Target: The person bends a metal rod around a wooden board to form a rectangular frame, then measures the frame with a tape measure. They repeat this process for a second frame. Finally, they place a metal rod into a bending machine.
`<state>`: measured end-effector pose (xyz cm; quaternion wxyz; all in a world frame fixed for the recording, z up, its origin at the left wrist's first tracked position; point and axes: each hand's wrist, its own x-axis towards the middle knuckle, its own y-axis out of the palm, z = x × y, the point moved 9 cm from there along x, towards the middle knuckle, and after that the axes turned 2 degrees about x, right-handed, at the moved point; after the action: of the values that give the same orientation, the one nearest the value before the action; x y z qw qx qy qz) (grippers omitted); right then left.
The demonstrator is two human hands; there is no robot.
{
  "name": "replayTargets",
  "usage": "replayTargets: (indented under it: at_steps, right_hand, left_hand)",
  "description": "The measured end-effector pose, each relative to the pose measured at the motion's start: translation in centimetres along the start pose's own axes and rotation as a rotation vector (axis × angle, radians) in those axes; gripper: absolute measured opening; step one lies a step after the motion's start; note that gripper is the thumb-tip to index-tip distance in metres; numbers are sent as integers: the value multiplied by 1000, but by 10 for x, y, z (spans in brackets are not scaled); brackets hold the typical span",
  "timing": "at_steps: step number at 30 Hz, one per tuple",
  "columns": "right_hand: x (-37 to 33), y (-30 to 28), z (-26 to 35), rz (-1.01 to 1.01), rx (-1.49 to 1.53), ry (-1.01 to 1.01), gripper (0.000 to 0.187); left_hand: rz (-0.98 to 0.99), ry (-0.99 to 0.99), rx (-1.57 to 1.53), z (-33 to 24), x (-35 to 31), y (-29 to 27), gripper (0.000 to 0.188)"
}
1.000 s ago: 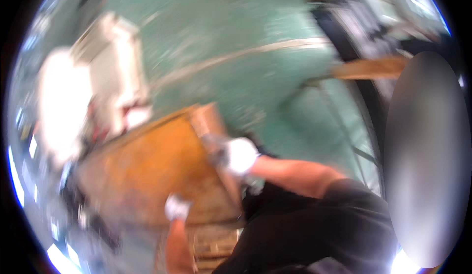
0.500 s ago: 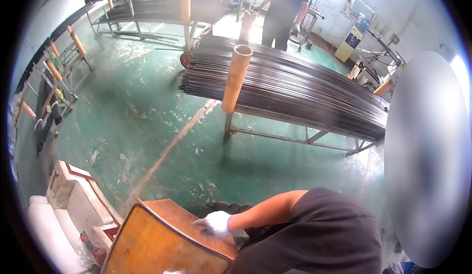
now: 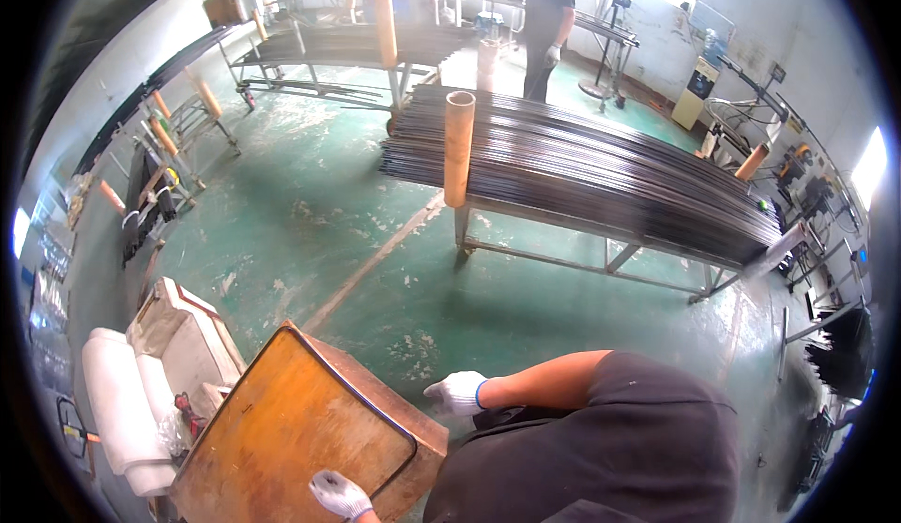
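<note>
My left hand (image 3: 340, 495), in a white glove with dark smudges at the fingers, is over the near part of a worn orange tabletop (image 3: 282, 420) with a dark edge strip. Its fingers look stretched out, with nothing seen in them. My right hand (image 3: 457, 394), also gloved in white with a blue cuff edge, hangs just beyond the table's right side, apart from it. A finger points left while the others bend loosely, and no object shows in the hand. The underside of both hands is hidden.
A metal rack (image 3: 535, 232) with long dark rods (image 3: 582, 162) and an upright cardboard tube (image 3: 459, 148) stands ahead. Left of the table is a whitish padded seat (image 3: 188, 345). A person (image 3: 547, 30) stands behind the rack. More racks (image 3: 328, 46) stand at the back.
My right hand has come away from the table's side and moved right. My left hand has come further into view over the tabletop. The view has shifted, showing more on the right.
</note>
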<state>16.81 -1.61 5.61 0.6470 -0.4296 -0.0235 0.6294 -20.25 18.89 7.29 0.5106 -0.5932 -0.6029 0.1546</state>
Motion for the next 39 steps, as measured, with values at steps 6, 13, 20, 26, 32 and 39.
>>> replayTargets:
  at_steps: [6, 13, 20, 26, 32, 39]
  right_hand:
    - [18, -9, 37, -46, -1, -136, 51]
    - [37, -5, 40, 81, -85, -233, 51]
    - [50, -6, 70, 152, -228, -299, 45]
    - [76, 20, 31, 184, -183, -252, 57]
    - [102, 20, 28, 270, -219, -283, 52]
    - [135, -4, 21, 290, -201, -259, 51]
  left_hand:
    - [293, -724, -299, 150, -167, 39, 61]
    - [638, -787, -225, 108, -255, 59, 32]
    - [849, -60, 430, 30, -310, 21, 20]
    - [452, -1135, -160, 28, -335, 3, 31]
    - [334, -1330, -157, -20, -365, 4, 29]
    - [326, -1409, -249, -29, -361, 41, 30]
